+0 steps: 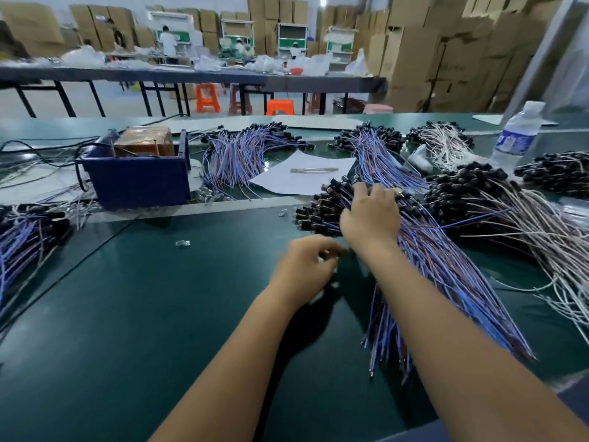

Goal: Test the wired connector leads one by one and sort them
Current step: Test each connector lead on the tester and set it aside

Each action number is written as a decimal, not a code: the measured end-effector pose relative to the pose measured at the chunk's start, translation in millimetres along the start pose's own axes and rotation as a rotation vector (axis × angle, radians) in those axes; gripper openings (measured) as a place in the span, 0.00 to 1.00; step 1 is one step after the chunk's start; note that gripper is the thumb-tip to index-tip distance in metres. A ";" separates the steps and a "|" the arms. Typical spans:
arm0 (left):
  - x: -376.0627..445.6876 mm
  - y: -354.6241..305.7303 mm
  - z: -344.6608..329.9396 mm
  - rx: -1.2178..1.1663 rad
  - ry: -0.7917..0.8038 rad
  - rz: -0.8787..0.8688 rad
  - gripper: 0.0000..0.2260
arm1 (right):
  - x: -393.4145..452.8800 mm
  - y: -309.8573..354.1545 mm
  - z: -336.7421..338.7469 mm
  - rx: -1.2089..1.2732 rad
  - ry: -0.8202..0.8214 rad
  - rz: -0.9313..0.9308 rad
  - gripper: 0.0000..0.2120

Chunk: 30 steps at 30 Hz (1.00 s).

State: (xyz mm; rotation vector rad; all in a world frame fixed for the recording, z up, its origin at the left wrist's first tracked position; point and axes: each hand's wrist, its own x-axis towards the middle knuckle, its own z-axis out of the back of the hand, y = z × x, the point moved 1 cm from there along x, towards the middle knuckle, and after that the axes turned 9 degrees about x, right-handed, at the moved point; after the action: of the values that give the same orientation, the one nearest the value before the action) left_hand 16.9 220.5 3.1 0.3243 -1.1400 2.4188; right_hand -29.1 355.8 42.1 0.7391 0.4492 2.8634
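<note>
Wired connector leads with black plugs lie in seven heaps on the green table (134, 298). Four heaps have blue-purple wires: the near bundle (446, 272) under the right forearm, a left pile (22, 237) cut off by the picture's edge, and two far piles (242, 154) (379, 148). Three have pale pinkish wires: a big right pile (510, 212), a far one (443, 141) and one (561, 170) at the right edge.

The right hand (371, 215) rests on the plug end of the near bundle, fingers spread among the plugs; whether it grips a single lead I cannot tell. The left hand (304, 269) hovers just beside the bundle, its fingers curled narrow around something small and blurred that cannot be made out.

One blue bin (140, 177) holds a brown, tape-wrapped device. One white paper sheet (302, 177) carries a thin tool. One water bottle (518, 135) stands upright at the right. One small clear piece (183, 243) lies on the table's bare part. Behind, cardboard boxes (446, 52) are stacked, and three orange stools (207, 97) stand under another long table.
</note>
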 end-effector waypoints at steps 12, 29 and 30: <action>-61.1 112.8 162.8 0.450 -0.434 0.397 0.09 | -64.9 227.6 -76.0 0.505 0.309 0.266 0.19; -73.1 165.3 219.1 0.752 -0.684 0.959 0.11 | -86.8 233.8 -102.1 0.818 0.434 0.222 0.13; -74.1 166.5 221.9 0.747 -0.685 0.980 0.10 | -86.5 233.4 -102.1 0.823 0.436 0.216 0.13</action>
State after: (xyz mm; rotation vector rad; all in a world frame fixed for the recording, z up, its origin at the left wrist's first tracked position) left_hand 5.7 -66.4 2.8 1.1000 -0.5885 3.7530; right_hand -20.6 91.3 -6.3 0.2243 1.7593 2.9778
